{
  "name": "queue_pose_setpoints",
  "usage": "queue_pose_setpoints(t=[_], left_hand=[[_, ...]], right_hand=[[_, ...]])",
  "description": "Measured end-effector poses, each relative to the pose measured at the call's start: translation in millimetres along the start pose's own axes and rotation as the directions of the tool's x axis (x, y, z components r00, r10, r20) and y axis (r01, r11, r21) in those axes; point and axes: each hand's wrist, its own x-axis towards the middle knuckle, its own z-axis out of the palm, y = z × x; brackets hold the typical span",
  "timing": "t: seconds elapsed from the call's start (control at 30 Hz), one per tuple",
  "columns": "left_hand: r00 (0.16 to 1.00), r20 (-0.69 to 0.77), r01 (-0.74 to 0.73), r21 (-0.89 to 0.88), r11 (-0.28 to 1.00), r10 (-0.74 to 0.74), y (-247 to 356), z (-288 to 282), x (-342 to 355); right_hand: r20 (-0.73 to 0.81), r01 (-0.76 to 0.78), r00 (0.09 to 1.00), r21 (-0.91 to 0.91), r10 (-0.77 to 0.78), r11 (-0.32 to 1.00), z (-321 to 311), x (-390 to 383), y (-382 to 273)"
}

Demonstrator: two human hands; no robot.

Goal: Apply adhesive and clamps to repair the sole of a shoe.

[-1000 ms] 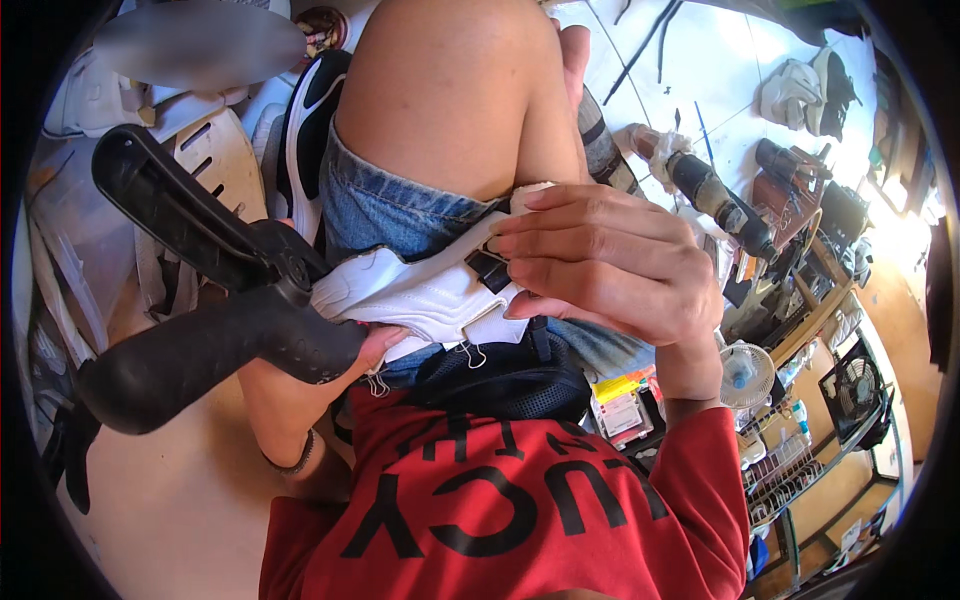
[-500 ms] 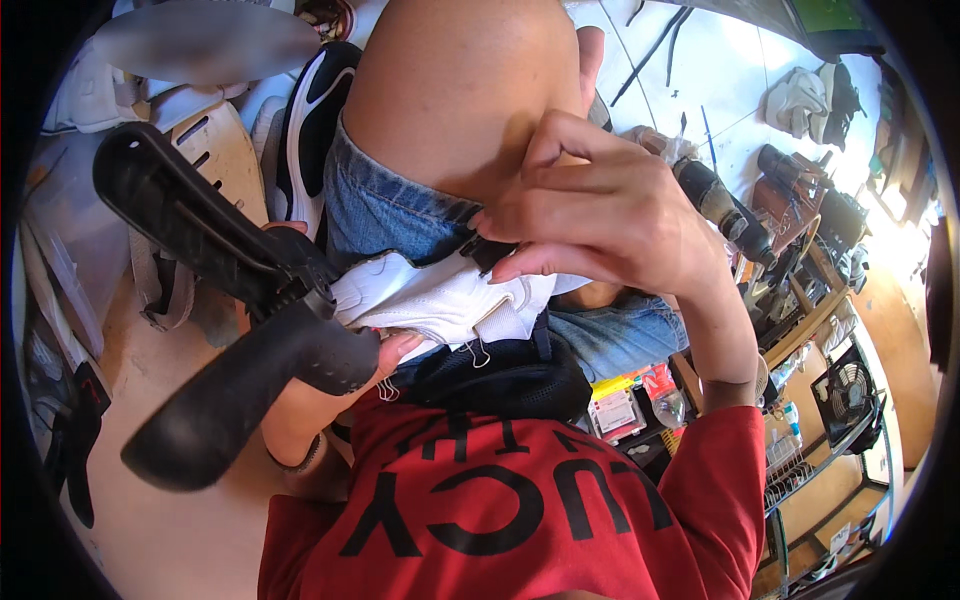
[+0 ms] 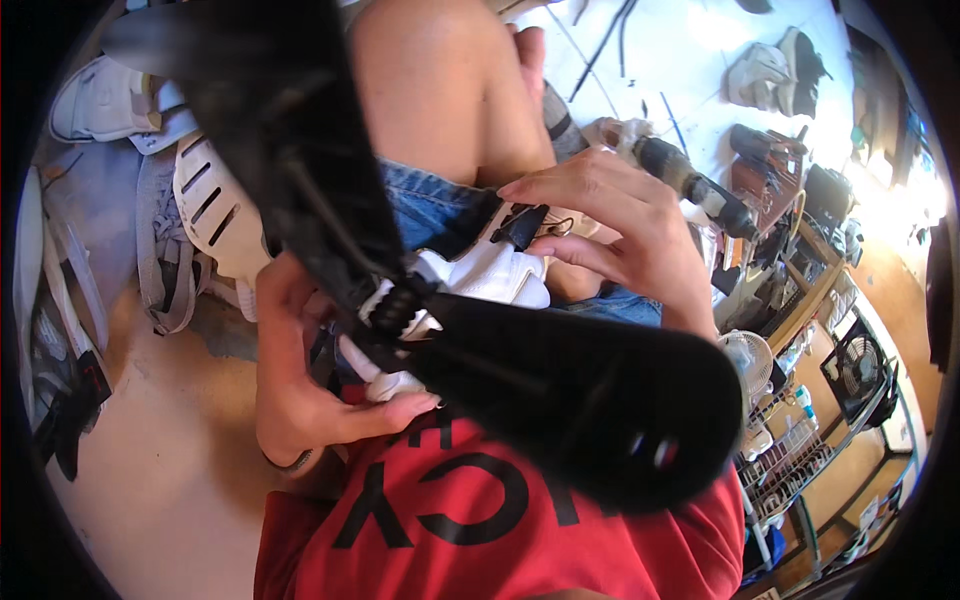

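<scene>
A white shoe [image 3: 490, 275] lies across my lap against the denim shorts. My left hand [image 3: 300, 370] is closed around its near left end, thumb on top and the other fingers partly hidden. A large black spring clamp [image 3: 590, 390] is at that same end, its two long handles spread across the view and covering much of the shoe. Over the shoe's far edge, the thumb and forefinger of my right hand [image 3: 635, 225] are closed about a small black binder clip [image 3: 520, 228] with wire loops. Whether the clip bites the shoe's edge is hard to tell.
Loose shoes [image 3: 105, 100] and a grey sandal [image 3: 165, 240] lie to the left. On the right are a power drill [image 3: 690, 180], a black fan [image 3: 855, 365] and a wire rack [image 3: 790, 465]. More shoes [image 3: 765, 75] lie on the far tiled floor.
The shoe and black clamp have turned, so one clamp handle swings right over my shirt and the other points up. My left hand now shows more fully. My right fingers remain at the binder clip.
</scene>
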Motion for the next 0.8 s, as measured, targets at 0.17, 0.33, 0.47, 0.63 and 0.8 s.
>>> queue_pose_setpoints(t=[0.17,0.33,0.47,0.63,0.8], left_hand=[[0.988,0.083,-0.139,0.071,0.988,0.133,35,29,-1],[0.893,0.210,-0.450,0.379,0.808,0.399,50,63,-13],[0.800,0.268,-0.600,0.379,0.704,0.537,58,96,-21],[0.632,0.476,-0.775,0.358,0.521,0.612,76,128,-32],[0.517,0.621,-0.851,0.303,0.428,0.589,85,158,-40]], right_hand=[[-0.135,0.125,0.985,0.092,-0.112,0.988,-19,-39,-11],[-0.241,0.257,0.936,-0.028,-0.256,0.966,-47,-77,-42],[-0.373,0.302,0.864,-0.149,-0.337,0.942,-57,-113,-67],[-0.422,0.290,0.810,-0.315,-0.407,0.904,-65,-179,-102],[-0.546,0.203,0.721,-0.421,-0.426,0.884,-52,-236,-125]])
